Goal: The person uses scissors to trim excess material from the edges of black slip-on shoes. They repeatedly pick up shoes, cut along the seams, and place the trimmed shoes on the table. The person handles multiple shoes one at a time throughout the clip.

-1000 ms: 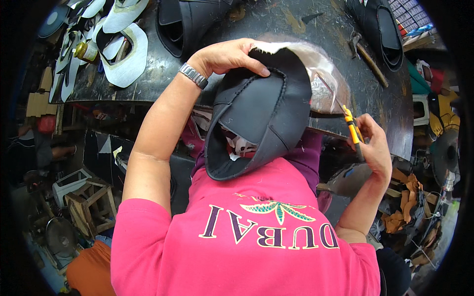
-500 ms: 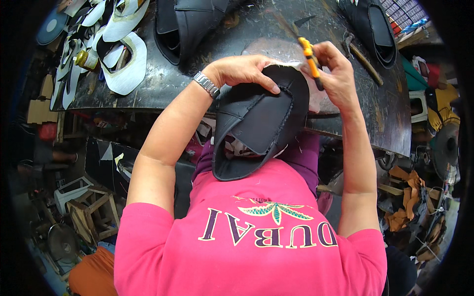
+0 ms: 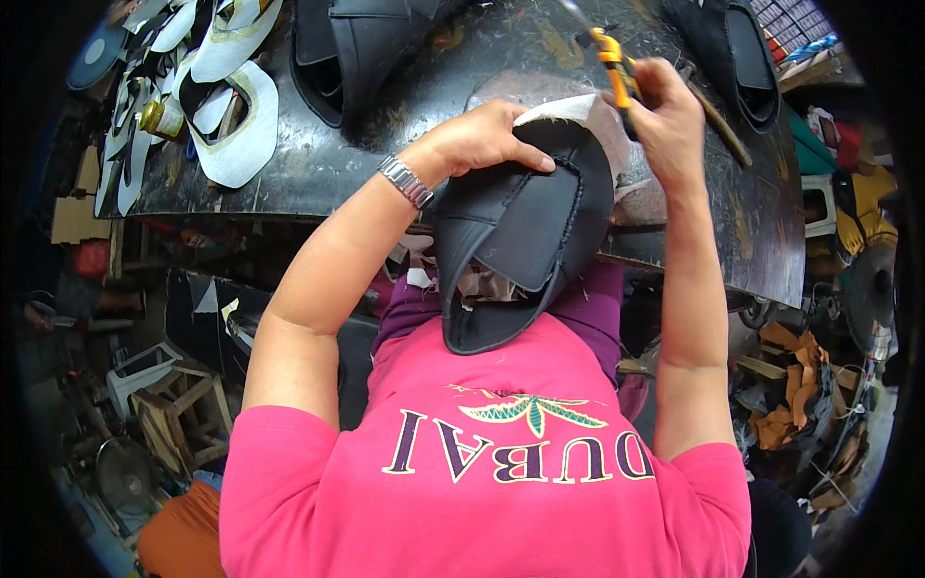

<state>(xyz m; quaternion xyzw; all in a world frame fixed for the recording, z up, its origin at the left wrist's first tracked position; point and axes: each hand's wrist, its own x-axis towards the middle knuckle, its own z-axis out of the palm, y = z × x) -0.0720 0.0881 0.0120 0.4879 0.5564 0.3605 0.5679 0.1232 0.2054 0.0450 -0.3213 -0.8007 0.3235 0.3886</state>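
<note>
My left hand [image 3: 482, 142] grips the rim of a black shoe upper [image 3: 525, 231], its thumb lying on the stitched inner panel. The upper rests tilted between the table edge and my lap, its opening toward me. A pale strip of lining [image 3: 568, 109] stands up along its far edge. In my right hand [image 3: 667, 125] is a utility knife [image 3: 617, 69] with a yellow and black handle, raised just right of that edge and apart from it. Its blade points away from me and is blurred.
More black uppers [image 3: 361, 58] lie at the back of the dark table [image 3: 424, 87], with another [image 3: 727, 58] at far right. White cut-out pieces [image 3: 246, 125] and a small jar [image 3: 162, 118] are at left. A wooden-handled tool [image 3: 718, 125] lies beyond my right hand.
My right hand has lifted the knife slightly up and to the right. The upper has shifted a little right, and more of its pale lining shows at the far edge.
</note>
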